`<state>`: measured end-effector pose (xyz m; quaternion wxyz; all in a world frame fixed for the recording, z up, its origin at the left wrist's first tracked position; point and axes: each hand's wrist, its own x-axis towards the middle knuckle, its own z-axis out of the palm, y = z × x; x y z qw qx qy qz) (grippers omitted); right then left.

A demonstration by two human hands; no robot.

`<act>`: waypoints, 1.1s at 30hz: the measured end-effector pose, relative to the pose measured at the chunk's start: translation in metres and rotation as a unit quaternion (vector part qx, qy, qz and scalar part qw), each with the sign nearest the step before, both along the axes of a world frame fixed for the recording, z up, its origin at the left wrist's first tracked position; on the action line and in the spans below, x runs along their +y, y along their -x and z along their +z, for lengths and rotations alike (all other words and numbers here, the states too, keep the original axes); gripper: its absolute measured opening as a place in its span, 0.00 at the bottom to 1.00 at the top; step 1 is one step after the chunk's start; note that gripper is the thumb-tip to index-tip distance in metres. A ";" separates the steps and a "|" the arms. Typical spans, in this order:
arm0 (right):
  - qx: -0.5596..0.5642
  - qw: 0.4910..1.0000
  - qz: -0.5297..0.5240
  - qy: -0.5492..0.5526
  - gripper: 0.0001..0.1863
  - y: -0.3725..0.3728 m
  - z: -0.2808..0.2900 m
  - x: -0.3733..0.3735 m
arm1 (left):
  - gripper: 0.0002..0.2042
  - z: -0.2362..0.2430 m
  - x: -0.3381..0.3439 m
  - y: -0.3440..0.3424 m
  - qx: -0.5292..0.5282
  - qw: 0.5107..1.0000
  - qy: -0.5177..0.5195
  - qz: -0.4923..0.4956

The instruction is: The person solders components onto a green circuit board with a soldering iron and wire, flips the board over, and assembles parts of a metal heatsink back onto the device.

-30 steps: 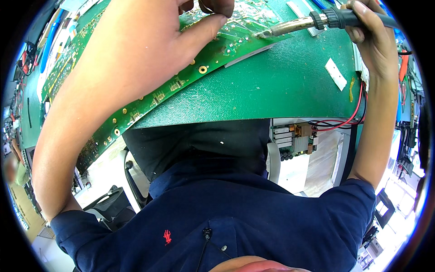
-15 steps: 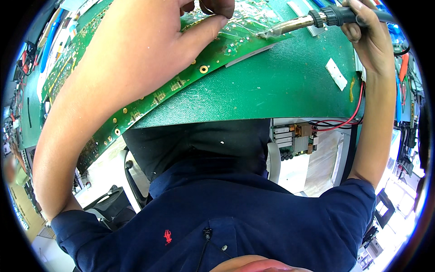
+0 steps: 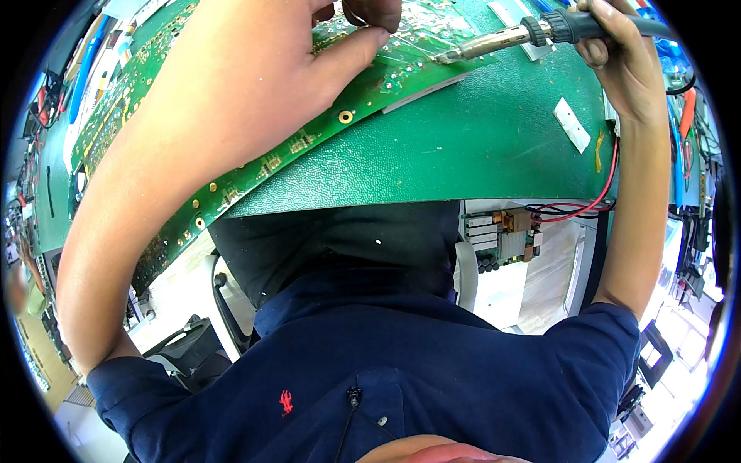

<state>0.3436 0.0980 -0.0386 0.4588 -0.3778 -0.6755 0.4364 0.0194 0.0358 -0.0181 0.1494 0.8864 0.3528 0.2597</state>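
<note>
A large green circuit board (image 3: 346, 117) lies slantwise over the bench and sticks out past its front edge at the left. My left hand (image 3: 312, 65) is over the board, thumb and fingers pinched on a thin strand of solder wire (image 3: 413, 46); part of its fingers is cut off by the upper edge. My right hand (image 3: 627, 65) grips a soldering iron (image 3: 502, 40) by its dark handle. The iron's tip points left and meets the board near its right end, close to the end of the wire. Whether tip and wire touch cannot be made out.
A green mat (image 3: 370, 166) covers the bench. On it, right of the board, lie a white strip (image 3: 571, 125) and a yellow scrap (image 3: 599, 150). Red and black leads (image 3: 594, 204) hang at the right edge. Below the bench sits another board with components (image 3: 505, 238).
My right hand and the soldering iron have shifted slightly left, with the tip a little further along the board. My left hand has hardly moved.
</note>
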 end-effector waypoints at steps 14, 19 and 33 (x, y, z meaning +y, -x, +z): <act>0.001 1.000 0.019 0.006 0.13 -0.002 0.003 0.002 | 0.04 0.001 0.000 0.003 -0.015 0.999 0.037 0.010; 0.007 1.000 0.024 -0.009 0.13 -0.002 0.001 0.002 | 0.04 0.003 -0.004 0.002 -0.001 1.000 -0.018 0.005; -0.005 1.000 0.004 -0.010 0.13 -0.004 0.001 0.002 | 0.04 0.008 -0.010 0.000 -0.006 1.000 -0.018 0.010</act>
